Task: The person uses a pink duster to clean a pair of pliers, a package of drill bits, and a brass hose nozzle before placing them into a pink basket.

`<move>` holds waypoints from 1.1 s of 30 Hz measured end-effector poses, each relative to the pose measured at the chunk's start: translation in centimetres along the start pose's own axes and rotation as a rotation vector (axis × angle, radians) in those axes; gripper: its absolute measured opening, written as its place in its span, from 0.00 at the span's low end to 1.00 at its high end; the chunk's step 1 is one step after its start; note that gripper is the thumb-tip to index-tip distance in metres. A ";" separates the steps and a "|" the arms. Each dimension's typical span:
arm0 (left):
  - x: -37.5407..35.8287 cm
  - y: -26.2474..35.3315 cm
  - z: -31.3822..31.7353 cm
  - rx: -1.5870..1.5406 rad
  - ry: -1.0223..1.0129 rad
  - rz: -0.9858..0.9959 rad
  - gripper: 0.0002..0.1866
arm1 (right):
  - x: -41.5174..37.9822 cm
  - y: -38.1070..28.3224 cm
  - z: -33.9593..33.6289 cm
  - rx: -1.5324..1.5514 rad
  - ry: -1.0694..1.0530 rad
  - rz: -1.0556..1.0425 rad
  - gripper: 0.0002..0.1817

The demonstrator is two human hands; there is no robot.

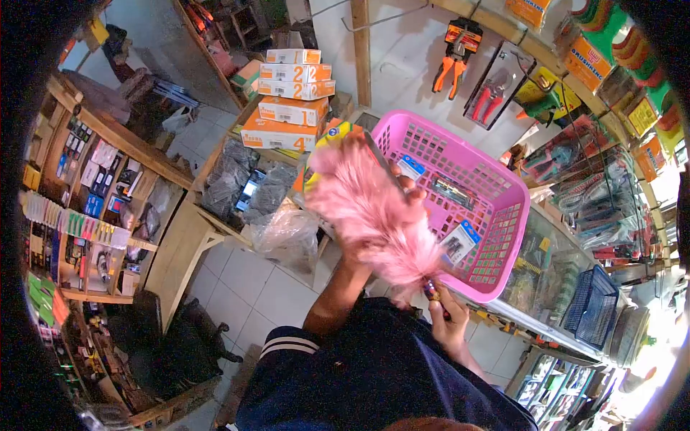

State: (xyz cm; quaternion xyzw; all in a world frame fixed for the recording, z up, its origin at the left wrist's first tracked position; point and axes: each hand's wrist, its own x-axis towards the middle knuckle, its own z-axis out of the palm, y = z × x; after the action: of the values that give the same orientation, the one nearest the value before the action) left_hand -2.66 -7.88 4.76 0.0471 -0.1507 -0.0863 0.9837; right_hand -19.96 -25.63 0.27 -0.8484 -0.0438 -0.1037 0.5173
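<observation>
My right hand (449,316) is closed around the dark handle of a pink feather duster (381,215). Its fluffy head spreads up and to the left, over my left forearm and most of my left hand. Fingers of my left hand (411,192) show past the duster's edge, curled on the dark side of a flat package (345,132) with yellow and orange colouring. The duster lies across this package and hides most of it. Right behind both hands stands a pink plastic basket (507,237) with several small blue-and-white packs (460,242) inside.
Stacked orange-and-white boxes (295,111) stand beyond a plastic-wrapped pile (277,237). Shelves of small goods (93,179) line the left. Pliers (451,68) and pruning shears (492,97) hang on the wall. A glass counter (532,280) and dark blue baskets (593,305) are at right.
</observation>
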 end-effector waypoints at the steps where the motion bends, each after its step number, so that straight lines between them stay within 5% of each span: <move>1: 0.0 0.5 0.4 0.005 -0.100 -0.024 0.33 | 0.2 0.1 0.5 0.007 0.014 -0.023 0.20; 3: 0.0 1.4 0.5 0.018 -0.218 0.002 0.32 | 0.2 1.0 0.9 0.004 0.017 -0.058 0.20; 6: 1.5 3.9 -2.9 0.171 -0.107 0.188 0.35 | -1.0 3.0 0.5 -0.014 -0.027 -0.111 0.21; 8: 0.6 3.4 -2.3 0.623 0.078 0.253 0.34 | -1.0 2.8 0.6 -0.020 -0.050 -0.102 0.21; 11: 0.0 1.2 0.4 -0.001 -0.251 0.048 0.36 | 0.4 1.6 1.6 0.032 -0.010 -0.117 0.21; 12: -0.4 1.0 -0.6 -0.078 -0.157 -0.116 0.39 | 1.0 1.2 2.0 0.059 0.014 -0.126 0.21; 19: 0.6 5.1 -5.8 0.322 -0.053 0.104 0.33 | -0.5 3.4 2.4 0.023 -0.094 -0.023 0.20; 22: 0.2 4.2 -2.3 0.064 -0.191 0.006 0.35 | -0.4 3.0 2.5 0.049 -0.086 -0.025 0.19; 25: -1.1 1.8 -5.5 0.632 0.121 0.016 0.39 | 0.8 2.1 3.3 0.061 -0.024 -0.056 0.19; 26: -1.6 1.1 -4.1 0.212 0.028 -0.055 0.40 | 1.5 1.8 3.6 0.061 -0.003 -0.069 0.19; 29: -0.8 2.0 -4.0 0.062 -0.069 -0.113 0.37 | 1.8 1.3 3.2 0.032 0.016 -0.096 0.18; 32: -0.4 4.0 -2.6 0.037 -0.079 0.133 0.33 | 0.5 2.4 2.5 0.027 0.068 -0.140 0.18; 33: -0.9 5.1 -1.5 0.607 0.175 0.196 0.31 | -0.1 2.8 2.3 0.029 0.085 -0.150 0.18</move>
State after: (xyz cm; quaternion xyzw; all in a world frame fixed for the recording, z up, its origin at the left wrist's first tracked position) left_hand -2.24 -2.64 3.70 0.3307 -0.0884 0.0619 0.9375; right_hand -19.25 -24.89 -3.14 -0.8299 -0.0868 -0.1773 0.5217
